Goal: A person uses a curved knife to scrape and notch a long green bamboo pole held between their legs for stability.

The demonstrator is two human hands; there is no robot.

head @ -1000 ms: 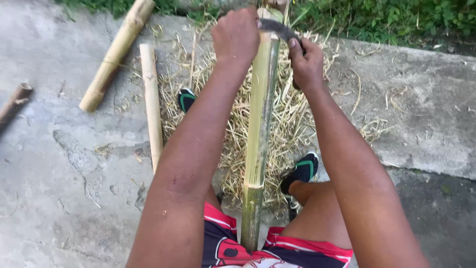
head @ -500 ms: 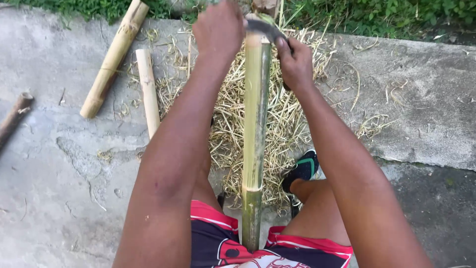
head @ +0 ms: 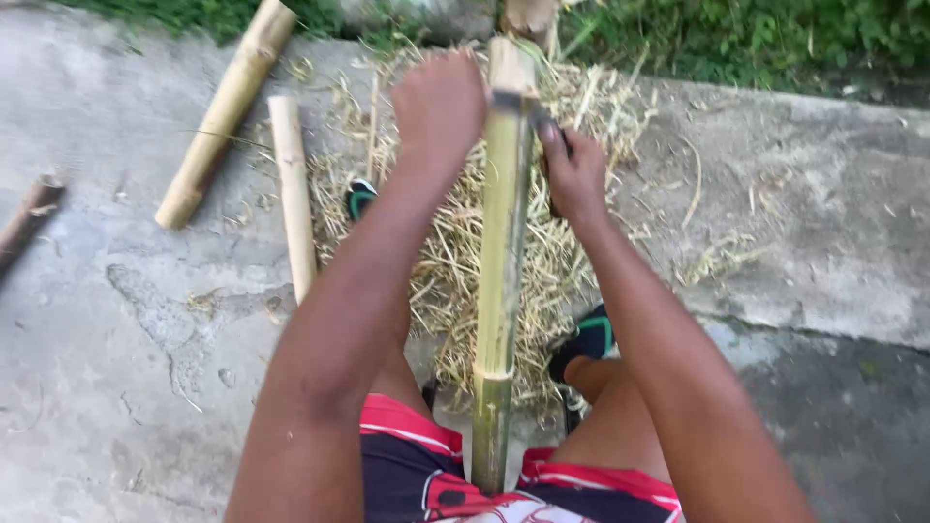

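Head view. A long green-yellow bamboo pole [head: 504,242] runs between the person's knees, its near end low by the red-and-black shorts [head: 407,465] and its far end raised toward the grass [head: 756,39]. A dark blade [head: 518,102] lies across the pole near its far end. The left hand [head: 441,107] is closed in a fist just left of the pole, at the blade's left end; what it grips is hidden beneath the hand. The right hand [head: 576,174] is closed on the blade's other end, just right of the pole. Under the pole lies a heap of pale shavings [head: 455,261] on the concrete floor [head: 116,387]. A shoe [head: 586,339] rests at the heap's right edge; a second shoe [head: 360,197] shows left of the left forearm. Left of the heap lie a thin bamboo stick [head: 293,194] and, beyond it, a thicker bamboo piece [head: 228,111], both apart from the pole. A dark stick [head: 29,218] lies at the left frame edge.
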